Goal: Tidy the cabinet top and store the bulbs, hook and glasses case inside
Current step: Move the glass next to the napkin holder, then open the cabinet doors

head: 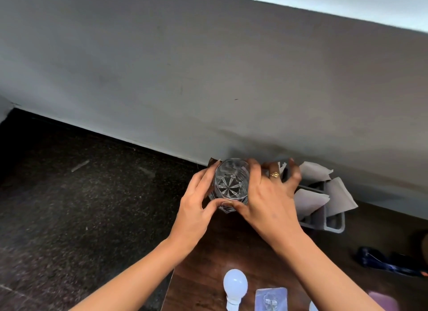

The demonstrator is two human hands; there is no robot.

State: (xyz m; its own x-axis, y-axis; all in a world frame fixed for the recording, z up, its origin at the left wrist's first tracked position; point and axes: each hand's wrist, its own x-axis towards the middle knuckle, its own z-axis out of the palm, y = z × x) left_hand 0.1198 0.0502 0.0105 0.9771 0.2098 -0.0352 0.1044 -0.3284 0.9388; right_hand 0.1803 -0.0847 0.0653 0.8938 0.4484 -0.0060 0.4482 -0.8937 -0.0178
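Brown wood grain covers the cabinet top (208, 259), and we take the cut-glass tumbler (231, 183) at its far left corner as our landmark. We see both of the person's hands on it: the left hand (196, 206) curls round the tumbler's left side with the thumb pressed against the near rim, and the right hand (266, 195) cups its right side, a gold ring (275, 174) on 1 finger. Each hand is grasping the glass, fingers bent rather than clenched.

Left of the tumbler the wooden edge drops straight to a dark speckled floor (81, 195), which lies open and bare. Behind the tumbler a grey wall (208, 79) runs close along the back edge. Right of the tumbler stands a grey divided holder (333, 222) with pale paper napkins (312, 202) sticking out of it, touching or nearly touching the right hand's fingers.

Nearer to us than the tumbler, between the 2 forearms, lies 1 white bulb (235, 285), smooth and rounded, its base pointing toward us. Just right of that bulb sits the hook (271, 299) in a clear plastic packet, lying flat. Part of a second white bulb (313, 307) shows at the bottom edge beside the right forearm. Well to the right of the tumbler a dark blue object (382, 261) rests on the wood; we cannot tell what it is.
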